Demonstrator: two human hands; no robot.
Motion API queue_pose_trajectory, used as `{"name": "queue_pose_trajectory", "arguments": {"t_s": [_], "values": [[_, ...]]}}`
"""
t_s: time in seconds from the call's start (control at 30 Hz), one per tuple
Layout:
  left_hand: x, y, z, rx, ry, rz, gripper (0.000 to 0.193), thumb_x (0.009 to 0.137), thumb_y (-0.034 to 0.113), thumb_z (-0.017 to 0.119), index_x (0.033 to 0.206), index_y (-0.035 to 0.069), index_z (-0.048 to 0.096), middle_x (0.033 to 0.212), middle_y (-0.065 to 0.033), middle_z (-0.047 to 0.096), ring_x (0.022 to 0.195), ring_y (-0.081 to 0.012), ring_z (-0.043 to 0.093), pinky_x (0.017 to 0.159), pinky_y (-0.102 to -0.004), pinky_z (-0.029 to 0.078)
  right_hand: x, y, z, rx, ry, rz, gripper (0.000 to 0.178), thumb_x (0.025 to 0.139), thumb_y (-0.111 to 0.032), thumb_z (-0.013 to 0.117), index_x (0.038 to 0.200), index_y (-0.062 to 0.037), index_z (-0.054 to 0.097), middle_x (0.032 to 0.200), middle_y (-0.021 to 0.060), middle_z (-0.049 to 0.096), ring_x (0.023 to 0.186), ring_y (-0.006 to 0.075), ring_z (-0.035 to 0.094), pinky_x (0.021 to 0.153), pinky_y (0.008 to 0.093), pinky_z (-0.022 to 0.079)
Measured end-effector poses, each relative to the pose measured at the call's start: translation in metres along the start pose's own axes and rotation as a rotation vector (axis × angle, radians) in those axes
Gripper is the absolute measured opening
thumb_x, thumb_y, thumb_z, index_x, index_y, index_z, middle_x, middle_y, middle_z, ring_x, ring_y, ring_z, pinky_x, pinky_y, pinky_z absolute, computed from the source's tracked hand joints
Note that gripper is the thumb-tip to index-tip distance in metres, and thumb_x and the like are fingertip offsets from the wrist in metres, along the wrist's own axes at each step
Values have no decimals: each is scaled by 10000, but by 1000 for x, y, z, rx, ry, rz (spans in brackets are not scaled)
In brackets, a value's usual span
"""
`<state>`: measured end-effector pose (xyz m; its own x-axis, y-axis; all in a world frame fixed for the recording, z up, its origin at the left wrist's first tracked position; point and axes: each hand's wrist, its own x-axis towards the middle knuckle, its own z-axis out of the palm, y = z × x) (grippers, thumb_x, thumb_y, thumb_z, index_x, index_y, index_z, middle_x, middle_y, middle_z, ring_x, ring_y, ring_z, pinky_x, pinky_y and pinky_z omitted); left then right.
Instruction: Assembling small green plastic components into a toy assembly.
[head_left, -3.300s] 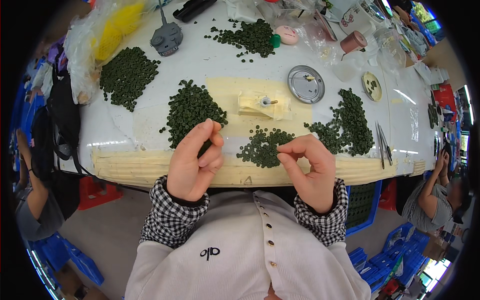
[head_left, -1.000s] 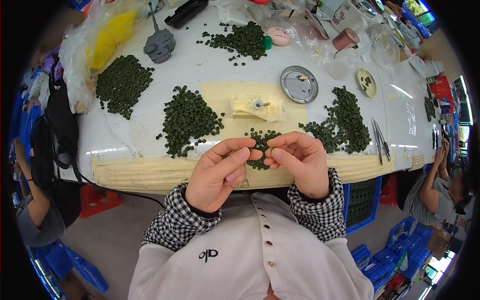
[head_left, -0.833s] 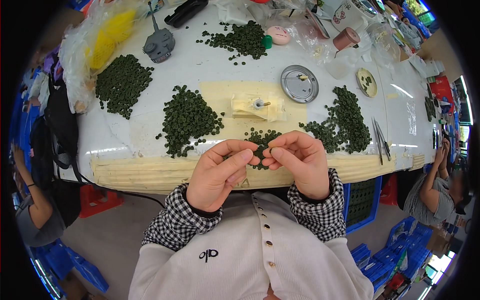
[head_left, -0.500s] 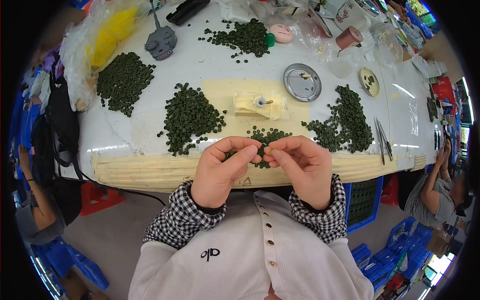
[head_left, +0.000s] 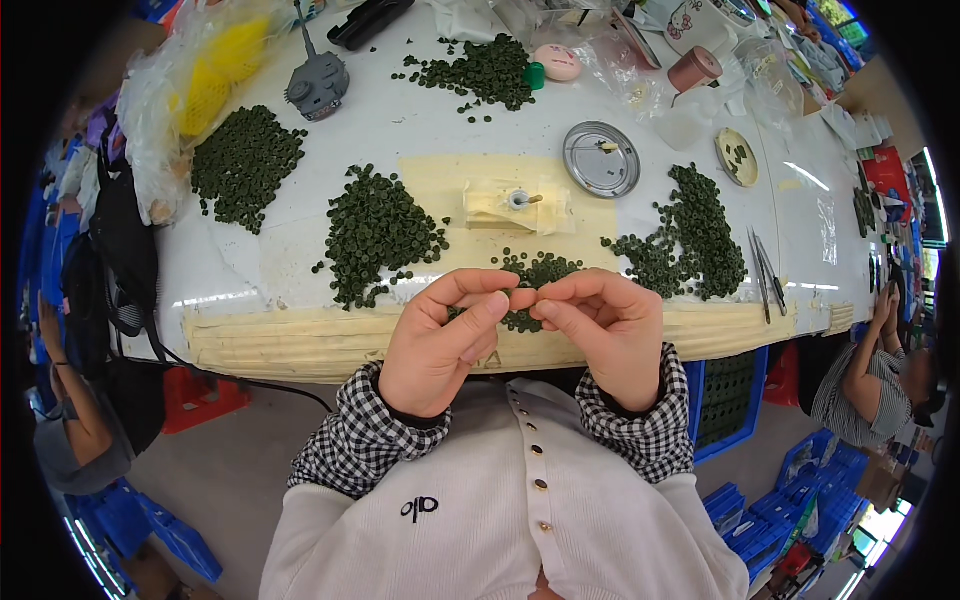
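Small dark green piece (head_left: 527, 297): pinched between the fingertips of both hands, mostly hidden, shape not resolvable. Directly beyond it lies a loose pile of small dark green round pieces (head_left: 535, 275) near the tabletop's front edge, flat, partly covered.

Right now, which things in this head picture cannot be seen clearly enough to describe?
- What the left hand and right hand pinch: head view, too small, covered by the fingertips.
- Small green pile near the table edge: its near part is hidden behind both hands.
- Small part in the metal lid: too small to identify.
- Things at the table's far right end: bent and cut off by the fisheye rim.
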<state>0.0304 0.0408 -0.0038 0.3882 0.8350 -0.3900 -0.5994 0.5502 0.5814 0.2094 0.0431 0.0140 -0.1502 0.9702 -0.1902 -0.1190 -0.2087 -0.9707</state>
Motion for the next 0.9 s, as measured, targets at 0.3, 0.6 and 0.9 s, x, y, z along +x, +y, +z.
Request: {"name": "queue_pose_trajectory", "arguments": {"t_s": [0.3,0.6,0.9], "values": [[-1,-1,0,-18,18,6,200,902,92,520,1084,14,550,951,-79,642,514,-23,343,488,-177,306,1,7,4,-440,58,-413,217,729,28,669,928,-52,693,732,45,598,638,103,554,547,207,428],[1,0,-2,-110,25,0,208,913,98,500,1104,27,542,993,-89,625,519,-21,330,492,-175,318,4,9,3,-312,-29,-255,276,754,27,645,1015,-61,669,757,52,590,643,99,556,564,200,444],[1,1,-3,-145,-8,-15,213,914,97,493,1111,30,536,990,-95,626,512,-20,319,490,-167,313,6,10,1,-284,-49,-255,284,757,23,646,1029,-57,660,796,72,610,666,103,567,588,203,468]]}}
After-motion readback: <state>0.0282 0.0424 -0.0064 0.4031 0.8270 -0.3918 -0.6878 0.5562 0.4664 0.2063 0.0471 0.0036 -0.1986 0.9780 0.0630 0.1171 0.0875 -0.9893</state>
